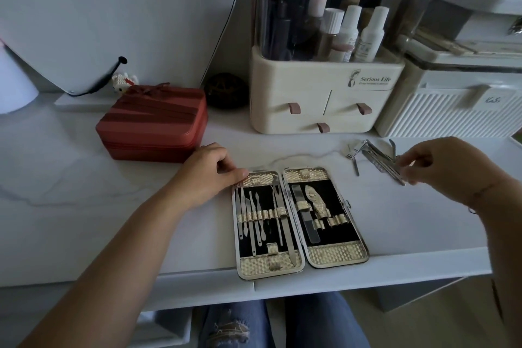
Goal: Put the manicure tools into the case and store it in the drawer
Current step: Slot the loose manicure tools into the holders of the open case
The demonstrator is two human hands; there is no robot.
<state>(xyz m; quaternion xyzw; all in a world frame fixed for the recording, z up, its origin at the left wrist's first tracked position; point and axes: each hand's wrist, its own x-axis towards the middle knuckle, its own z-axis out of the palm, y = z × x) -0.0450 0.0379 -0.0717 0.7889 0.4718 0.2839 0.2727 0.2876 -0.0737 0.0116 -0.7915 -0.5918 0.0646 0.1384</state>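
A gold manicure case lies open flat on the white table near its front edge. Its left half holds several thin steel tools under gold loops. Its right half holds a nail file and a clipper. My left hand rests with curled fingers on the table, its thumb touching the case's top left corner. My right hand pinches a large steel nail clipper at the right. More loose steel tools lie beside it on the table.
A red zip box stands left of the case. Behind are a cream cosmetics organizer with small drawers and a white ribbed box. A partly open drawer shows under the table edge at bottom left.
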